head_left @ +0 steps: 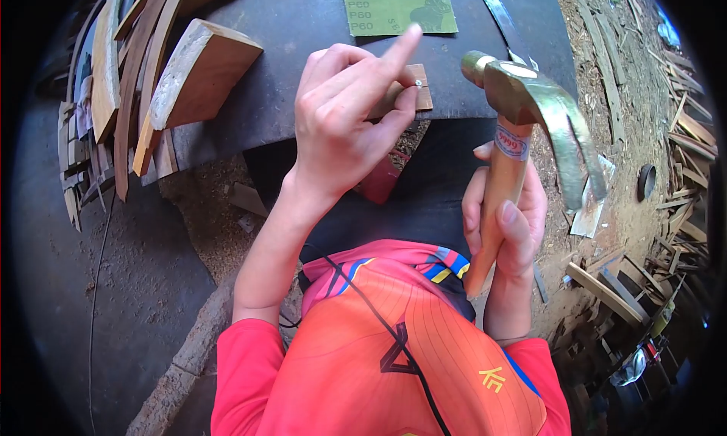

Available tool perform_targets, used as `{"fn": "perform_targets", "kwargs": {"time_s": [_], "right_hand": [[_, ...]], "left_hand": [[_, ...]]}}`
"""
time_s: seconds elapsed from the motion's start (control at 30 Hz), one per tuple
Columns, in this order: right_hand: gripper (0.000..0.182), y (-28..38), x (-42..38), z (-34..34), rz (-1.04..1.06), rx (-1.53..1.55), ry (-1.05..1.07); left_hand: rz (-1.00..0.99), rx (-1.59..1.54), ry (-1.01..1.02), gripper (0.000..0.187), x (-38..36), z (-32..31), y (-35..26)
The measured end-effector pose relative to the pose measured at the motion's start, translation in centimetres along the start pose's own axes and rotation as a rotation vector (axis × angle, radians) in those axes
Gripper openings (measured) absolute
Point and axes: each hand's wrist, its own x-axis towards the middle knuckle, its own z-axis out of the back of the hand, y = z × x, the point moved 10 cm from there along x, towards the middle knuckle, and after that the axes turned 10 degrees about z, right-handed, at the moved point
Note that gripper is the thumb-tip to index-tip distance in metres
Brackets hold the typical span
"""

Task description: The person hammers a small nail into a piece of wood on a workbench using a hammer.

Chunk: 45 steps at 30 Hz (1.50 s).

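My left hand [344, 114] is over the near edge of the dark table, its thumb and a finger pinched at a small nail [418, 82], another finger stretched forward. The nail's head shows above a small wooden piece [424, 97], partly hidden by the hand. My right hand [506, 213] is wrapped round the wooden handle of a claw hammer [511, 163], to the right of the wooden piece. The hammer's metal head [530, 95] is raised, claw toward the right.
A green P60 sandpaper sheet [399, 8] lies on the dark table [303, 16], with a metal blade [500, 20] to its right. Wooden strips and a thick block [201, 76] are piled at the left. Scrap wood [617, 288] and shavings cover the ground at the right.
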Motion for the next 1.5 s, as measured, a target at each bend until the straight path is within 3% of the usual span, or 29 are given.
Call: {"fn": "perform_targets", "kwargs": {"time_s": [0.1,0.23,0.37,0.53,0.67,0.83,0.97,1.1,1.23,1.4,1.47,1.5], "right_hand": [[0.088,1.2,-0.5,-1.5,-0.054,0.045,-0.039],[0.094,2.3,-1.2,-3.3,-0.031,0.089,0.057],[0.092,0.9,-0.5,-3.8,-0.257,-0.034,0.012],[0.091,2.8,-1.4,-3.9,-0.068,0.018,-0.011],[0.086,1.2,-0.4,-4.3,-0.227,-0.044,0.000],[0.084,3.4,-1.8,-4.3,0.028,0.087,0.052],[0.084,1.1,-0.4,-3.6,-0.247,-0.011,0.050],[0.080,3.5,-1.9,-4.2,0.039,0.121,0.035],[0.083,1.0,-0.2,-4.4,-0.243,-0.096,0.064],[0.091,2.6,-2.1,-4.9,-0.034,0.077,0.084],[0.090,1.3,-1.8,-4.8,-0.087,0.062,0.082],[0.089,0.2,-1.0,-4.5,-0.212,-0.042,0.073]], "left_hand": [[0.017,0.012,-0.024,0.075,-0.3,0.3,0.3],[0.011,-0.018,-0.060,0.083,-0.5,0.4,0.7],[0.031,-0.041,-0.061,0.084,-0.4,0.6,0.6],[0.030,-0.043,-0.079,0.085,-0.7,0.5,0.9],[0.038,-0.039,-0.078,0.085,-0.7,0.4,1.0],[0.056,-0.044,-0.070,0.084,-0.8,0.4,1.1],[0.061,-0.048,-0.070,0.084,-0.7,0.5,1.2],[0.065,-0.051,-0.037,0.089,-0.9,0.3,1.3],[0.047,-0.089,-0.012,0.102,-0.3,0.4,1.2],[0.096,-0.093,0.033,0.113,-0.5,0.4,1.6],[0.102,-0.103,0.042,0.115,-0.5,0.2,1.6],[0.098,-0.103,0.038,0.115,-0.5,0.2,1.6]]}}
